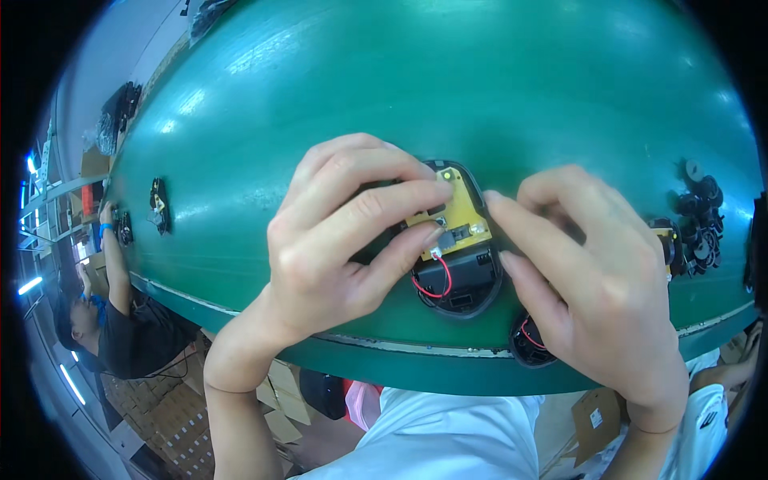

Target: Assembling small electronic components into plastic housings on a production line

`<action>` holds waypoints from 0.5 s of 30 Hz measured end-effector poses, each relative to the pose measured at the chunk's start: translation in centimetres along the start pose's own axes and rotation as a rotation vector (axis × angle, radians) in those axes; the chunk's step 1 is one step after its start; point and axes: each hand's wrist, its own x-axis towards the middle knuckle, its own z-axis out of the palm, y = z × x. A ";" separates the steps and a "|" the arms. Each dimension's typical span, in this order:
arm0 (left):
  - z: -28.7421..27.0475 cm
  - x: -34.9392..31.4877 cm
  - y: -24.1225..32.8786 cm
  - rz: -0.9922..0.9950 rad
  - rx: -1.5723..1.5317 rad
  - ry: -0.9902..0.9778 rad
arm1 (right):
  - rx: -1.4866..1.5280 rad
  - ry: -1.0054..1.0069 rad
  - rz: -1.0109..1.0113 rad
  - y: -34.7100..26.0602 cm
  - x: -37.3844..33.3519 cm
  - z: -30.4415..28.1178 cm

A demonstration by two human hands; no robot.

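An opened black computer mouse (458,276) lies on the green bench before me, its yellow circuit board (462,194) bare. A red wire (449,282) loops from a white plug on the board over the black lower part. My left hand (336,232) has its thumb and fingertips closed over the left side of the mouse and board; whether a small part is between them is hidden. My right hand (592,272) grips the mouse's right rim with index fingertip and thumb. Under my right hand, at the bench edge, sits a second opened mouse (528,342), partly covered.
Right of my right hand stand another part-hidden mouse with a yellow board (666,237) and a pile of small black wheel-like parts (704,220). Far left on the green bench (264,160) lies another opened unit (159,206). A co-worker (132,336) reaches onto the bench there.
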 end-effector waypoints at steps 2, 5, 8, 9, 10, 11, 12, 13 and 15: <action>-0.3 0.1 0.2 -0.004 0.054 -0.025 | -0.015 -0.008 -0.006 -0.1 0.0 0.0; -0.5 0.1 0.0 0.039 0.067 -0.062 | -0.043 -0.033 0.008 -0.2 0.1 0.0; -0.7 -0.1 0.4 0.019 0.097 -0.095 | -0.050 -0.039 -0.005 -0.2 0.0 0.1; -0.6 -0.1 0.5 0.017 0.097 -0.096 | -0.055 -0.034 0.000 -0.2 0.0 0.2; -0.5 -0.1 0.5 0.020 0.105 -0.097 | -0.057 -0.031 0.003 -0.2 0.1 0.2; -0.4 -0.2 0.6 0.024 0.113 -0.097 | -0.057 -0.029 0.006 -0.2 0.1 0.2; -0.5 -0.1 0.9 0.026 0.111 -0.096 | -0.061 -0.002 -0.007 -0.1 0.1 0.2; -0.7 0.0 1.2 0.022 0.135 -0.115 | -0.065 0.011 -0.013 -0.1 0.1 0.2; -0.9 0.0 1.5 0.017 0.159 -0.133 | -0.029 0.034 0.001 0.0 0.2 0.3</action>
